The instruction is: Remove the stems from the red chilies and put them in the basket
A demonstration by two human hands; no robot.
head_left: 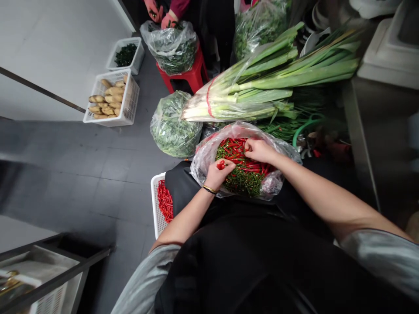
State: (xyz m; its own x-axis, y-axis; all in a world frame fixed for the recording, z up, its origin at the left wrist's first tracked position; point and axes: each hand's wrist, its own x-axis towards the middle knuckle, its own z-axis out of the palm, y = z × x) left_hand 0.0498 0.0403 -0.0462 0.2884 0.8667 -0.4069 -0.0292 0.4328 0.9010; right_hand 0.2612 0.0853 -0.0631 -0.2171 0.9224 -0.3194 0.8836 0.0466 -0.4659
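Observation:
A clear plastic bag (209,150) lies open on my black-aproned lap, full of red chillies with green stems (244,176). My left hand (218,174) is shut on a small red chilli (221,165) just above the pile. My right hand (258,151) rests on the far side of the pile, its fingertips down among the chillies. Whatever those fingers hold is hidden. To the left of my lap, a white plastic crate (154,192) holds loose red chillies (165,201) without green stems.
Bagged greens (173,126) and a banded bundle of large green onions (262,91) lie ahead. A co-worker's gloved hands (162,15) work beyond a red stool (185,76). White crates of pale tubers (108,98) and dark greens (126,56) stand on the grey floor.

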